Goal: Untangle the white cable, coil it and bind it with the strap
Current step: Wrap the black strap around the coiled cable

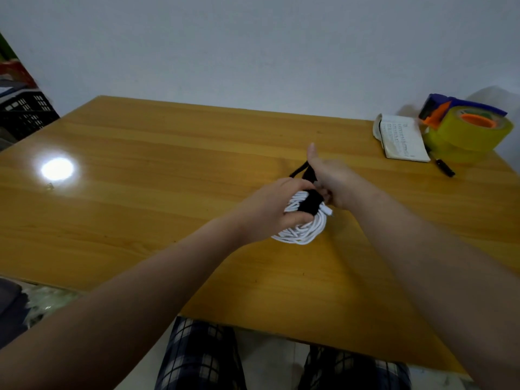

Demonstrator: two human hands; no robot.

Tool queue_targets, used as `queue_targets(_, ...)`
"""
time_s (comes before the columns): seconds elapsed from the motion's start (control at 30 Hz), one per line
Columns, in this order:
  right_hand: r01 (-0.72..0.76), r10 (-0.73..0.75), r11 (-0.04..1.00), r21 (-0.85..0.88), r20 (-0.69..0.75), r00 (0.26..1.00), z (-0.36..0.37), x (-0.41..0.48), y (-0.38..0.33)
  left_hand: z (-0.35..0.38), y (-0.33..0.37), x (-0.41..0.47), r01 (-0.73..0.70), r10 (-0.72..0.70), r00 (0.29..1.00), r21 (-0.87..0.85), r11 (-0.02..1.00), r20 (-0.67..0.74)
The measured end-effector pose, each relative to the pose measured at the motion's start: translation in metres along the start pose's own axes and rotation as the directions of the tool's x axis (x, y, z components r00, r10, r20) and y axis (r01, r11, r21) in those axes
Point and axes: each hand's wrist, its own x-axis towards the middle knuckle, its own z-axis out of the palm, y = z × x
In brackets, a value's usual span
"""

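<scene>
White coiled cable (301, 232) on the yellow wooden table (168, 153), dead centre: left hand (270, 212) grips it, right hand (334, 184) pinches the black strap (311, 205) wrapped across. Black slatted crate (25, 114) off the table's left corner, contents unclear.

A notebook (402, 137) is laid at the far right of the desk (140, 220), with a yellow tape dispenser (467, 128) just beside it and a black pen (444, 167) nearby. A black crate (25, 114) is seen beyond the desk's left edge.

dim, soft focus | lamp glare on table (57, 168) left | wide-angle bending at edges
</scene>
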Motion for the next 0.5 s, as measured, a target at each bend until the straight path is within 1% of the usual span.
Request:
queue_targets(0.03,-0.024,0.021,0.998,0.055,0.056,0.998,-0.003,-0.002,0.001,0.000,-0.005,0.001,0.043,-0.044,0.997,-0.020,0.999,-0.056)
queue_targets(0.07,-0.019,0.011,0.995,0.098,0.086,0.996,-0.005,-0.004,0.002,0.000,-0.010,0.003,0.087,-0.091,0.990,-0.045,0.995,-0.103)
queue_targets(0.1,0.010,-0.019,0.993,0.115,0.082,0.996,-0.007,-0.005,0.004,0.000,-0.016,0.003,0.122,-0.130,0.983,-0.072,0.990,-0.130)
queue_targets(0.13,0.068,-0.074,0.992,0.102,0.052,0.996,-0.007,-0.006,0.006,0.000,-0.021,0.004,0.142,-0.155,0.977,-0.093,0.985,-0.144)
queue_targets(0.2,0.247,-0.247,0.969,-0.002,0.006,0.969,-0.007,-0.012,0.013,-0.001,-0.029,0.005,0.173,-0.189,0.967,-0.105,0.979,-0.170)
queue_targets(0.23,0.316,-0.315,0.948,-0.031,0.043,0.948,-0.005,-0.016,0.016,-0.002,-0.031,0.006,0.181,-0.198,0.963,-0.107,0.978,-0.184)
queue_targets(0.27,0.351,-0.345,0.936,-0.033,0.115,0.932,-0.004,-0.021,0.019,-0.002,-0.032,0.006,0.173,-0.191,0.963,-0.109,0.979,-0.189)
queue_targets(0.33,0.361,-0.346,0.932,-0.019,0.243,0.906,-0.001,-0.028,0.023,-0.002,-0.033,0.008,0.122,-0.141,0.975,-0.117,0.986,-0.169)
queue_targets(0.37,0.367,-0.349,0.930,-0.020,0.259,0.900,0.001,-0.029,0.025,-0.002,-0.034,0.008,0.104,-0.126,0.979,-0.136,0.985,-0.160)
queue_targets(0.43,0.368,-0.351,0.929,-0.030,0.237,0.906,0.001,-0.028,0.029,-0.003,-0.033,0.006,0.108,-0.137,0.980,-0.189,0.976,-0.146)
queue_targets(0.5,0.351,-0.335,0.936,-0.040,0.214,0.918,0.002,-0.028,0.031,-0.004,-0.033,0.005,0.131,-0.160,0.978,-0.202,0.970,-0.131)
